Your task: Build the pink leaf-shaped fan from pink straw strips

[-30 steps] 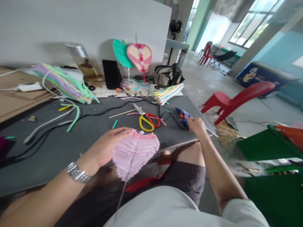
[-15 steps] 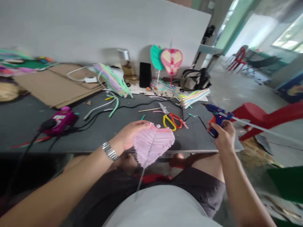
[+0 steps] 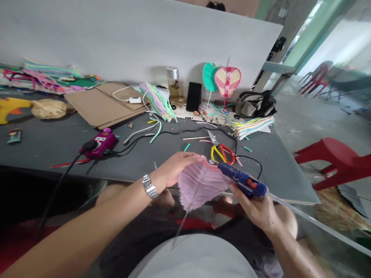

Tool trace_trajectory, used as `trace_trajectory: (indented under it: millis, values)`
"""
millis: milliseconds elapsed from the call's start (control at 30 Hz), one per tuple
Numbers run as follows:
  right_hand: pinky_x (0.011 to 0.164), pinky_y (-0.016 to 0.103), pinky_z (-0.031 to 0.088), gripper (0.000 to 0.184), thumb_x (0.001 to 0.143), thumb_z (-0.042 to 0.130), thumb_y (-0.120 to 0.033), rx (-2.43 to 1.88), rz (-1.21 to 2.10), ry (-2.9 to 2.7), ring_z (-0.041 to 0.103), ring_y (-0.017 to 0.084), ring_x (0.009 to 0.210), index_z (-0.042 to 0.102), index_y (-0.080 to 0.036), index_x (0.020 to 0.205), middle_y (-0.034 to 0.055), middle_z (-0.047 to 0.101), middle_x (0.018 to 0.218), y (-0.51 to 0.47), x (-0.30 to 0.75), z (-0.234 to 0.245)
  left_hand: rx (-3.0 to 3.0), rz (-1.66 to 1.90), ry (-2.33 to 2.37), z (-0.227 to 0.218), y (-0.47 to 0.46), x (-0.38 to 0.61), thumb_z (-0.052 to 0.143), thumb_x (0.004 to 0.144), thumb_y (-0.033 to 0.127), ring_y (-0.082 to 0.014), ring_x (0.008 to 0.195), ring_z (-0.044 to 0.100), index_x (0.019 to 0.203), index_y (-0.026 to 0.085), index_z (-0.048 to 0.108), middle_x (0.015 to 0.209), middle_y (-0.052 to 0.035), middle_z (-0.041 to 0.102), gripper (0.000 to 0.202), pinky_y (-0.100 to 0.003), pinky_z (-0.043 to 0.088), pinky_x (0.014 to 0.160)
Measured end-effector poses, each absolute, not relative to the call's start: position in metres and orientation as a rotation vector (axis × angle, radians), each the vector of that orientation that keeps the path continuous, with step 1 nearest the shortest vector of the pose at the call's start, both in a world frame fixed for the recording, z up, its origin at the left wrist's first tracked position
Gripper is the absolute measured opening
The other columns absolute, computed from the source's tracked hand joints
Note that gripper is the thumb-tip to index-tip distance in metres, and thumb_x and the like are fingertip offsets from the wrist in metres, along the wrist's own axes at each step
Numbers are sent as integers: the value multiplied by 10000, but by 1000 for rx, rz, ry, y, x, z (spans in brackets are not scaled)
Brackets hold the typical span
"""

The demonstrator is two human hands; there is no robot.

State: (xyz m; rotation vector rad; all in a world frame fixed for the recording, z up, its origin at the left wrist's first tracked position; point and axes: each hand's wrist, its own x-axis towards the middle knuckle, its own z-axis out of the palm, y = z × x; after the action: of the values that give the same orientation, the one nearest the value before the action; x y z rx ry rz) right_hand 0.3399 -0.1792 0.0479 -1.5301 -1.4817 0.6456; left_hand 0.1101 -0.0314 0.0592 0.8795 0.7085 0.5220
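Note:
A pink, heart-shaped fan [image 3: 199, 183] with ribbed strips and a thin clear stem is pinched at its upper left edge by my left hand [image 3: 181, 166]. The stem points down toward my lap. My right hand [image 3: 259, 210] is wrapped around a blue glue gun [image 3: 242, 179], with a long clear glue stick running out of its back. The gun's nozzle is at the fan's upper edge; whether it touches cannot be made out. Just beyond the fan, scissors [image 3: 223, 153] with one yellow and one red handle lie on the grey table [image 3: 139, 154].
A purple power socket [image 3: 101, 143] with a black plug sits at left, its cord crossing the table. Bundled pastel strips [image 3: 158, 101], cardboard [image 3: 101, 108], a glass bottle [image 3: 173, 83], a phone [image 3: 193, 96] and two finished-looking fans [image 3: 228, 82] stand or lie behind. A red chair [image 3: 337, 156] is at right.
My right hand has brought the glue gun leftward from the right side to the fan's upper edge. My left hand still holds the fan. The view has shifted left.

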Motion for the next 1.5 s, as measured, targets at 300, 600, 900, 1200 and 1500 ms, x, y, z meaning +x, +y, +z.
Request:
trace_trajectory:
  millis: [300, 600, 900, 1200, 1500]
  values:
    - [617, 296, 429, 209, 992, 589, -287, -1462, 427, -1812, 536, 157, 664, 532, -232, 798, 4, 557, 763, -168, 330, 64, 894, 541, 686, 66, -39, 113, 906, 726, 376, -185, 776, 722, 854, 143, 804, 863, -89, 800, 285, -309, 542, 788]
    - [622, 304, 429, 218, 1004, 583, -300, -1461, 411, -1870, 535, 159, 677, 498, -237, 813, -1, 540, 780, -169, 331, 62, 873, 587, 736, 69, -42, 115, 910, 707, 307, -169, 769, 708, 827, 155, 799, 850, -65, 794, 224, -303, 526, 794]
    - [638, 325, 438, 168, 995, 581, -275, -1445, 416, -1885, 551, 183, 702, 523, -240, 841, 13, 557, 792, -168, 330, 63, 850, 582, 701, 69, -42, 115, 909, 704, 312, -161, 750, 710, 810, 164, 798, 830, -55, 791, 213, -294, 535, 776]
    - [648, 316, 438, 174, 1012, 570, -277, -1448, 426, -1893, 542, 168, 706, 524, -230, 851, 12, 552, 806, -168, 329, 61, 926, 598, 646, 67, -42, 116, 874, 739, 324, -154, 763, 701, 774, 169, 798, 846, -55, 790, 176, -292, 527, 806]
    - [640, 306, 424, 194, 1022, 561, -263, -1407, 414, -1906, 523, 158, 702, 502, -227, 842, 3, 526, 796, -167, 329, 61, 879, 598, 668, 67, -41, 115, 907, 694, 324, -159, 771, 704, 783, 151, 788, 840, -54, 792, 228, -293, 528, 799]
